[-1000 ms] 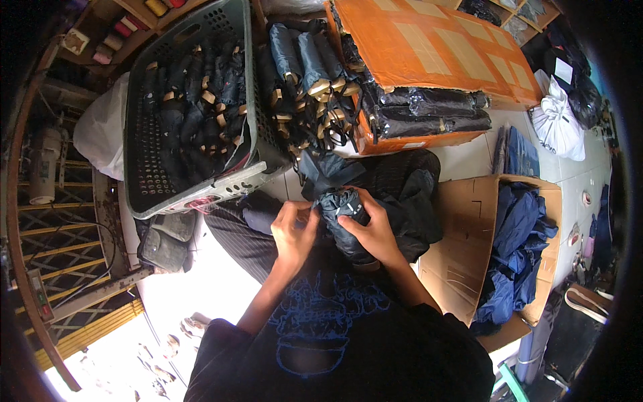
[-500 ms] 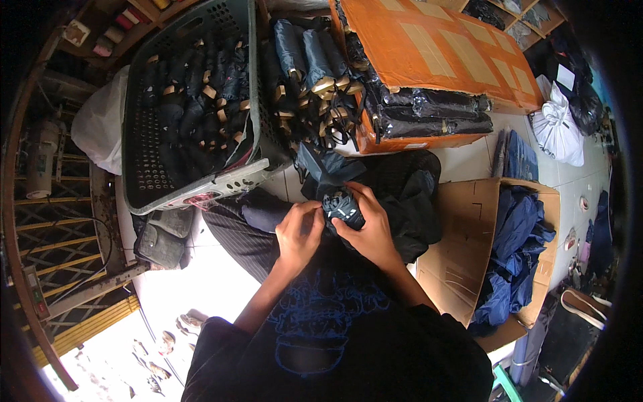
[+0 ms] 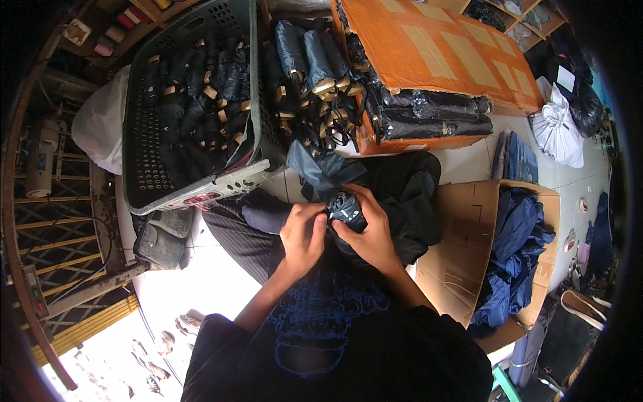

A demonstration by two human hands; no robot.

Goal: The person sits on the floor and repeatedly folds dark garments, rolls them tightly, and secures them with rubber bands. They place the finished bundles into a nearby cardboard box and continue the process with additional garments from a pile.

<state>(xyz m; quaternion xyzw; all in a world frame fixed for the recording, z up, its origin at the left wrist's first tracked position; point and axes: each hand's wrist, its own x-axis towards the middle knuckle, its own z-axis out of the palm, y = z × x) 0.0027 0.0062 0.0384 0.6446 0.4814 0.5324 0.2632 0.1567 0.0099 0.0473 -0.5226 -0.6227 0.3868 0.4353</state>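
Observation:
Over my lap I hold a compact folding umbrella (image 3: 347, 209), its dark canopy bunched in a roll and its end turned up toward me. My right hand (image 3: 368, 228) is wrapped round its right side, thumb on the near face. My left hand (image 3: 304, 236) is closed at its left edge, with fingertips against the cloth; what they pinch is partly hidden. A loose flap of grey-blue cloth (image 3: 316, 169) sticks out beyond the roll, away from me. Black cloth (image 3: 415, 214) lies over my right leg, and a dark rolled bundle (image 3: 262, 212) rests by my left leg.
A dark perforated basket (image 3: 258, 177) full of folded umbrellas stands at the far left. More folded umbrellas (image 3: 315, 57) are piled beside it. An orange carton (image 3: 442, 47) with wrapped packs stands behind. On the right, an open cardboard box (image 3: 462, 244) holds blue cloth (image 3: 512, 254).
The loose cloth flap has lifted and spread up and to the left. My left hand has shifted slightly right, fingers curling closer against the roll. My right hand keeps its grip.

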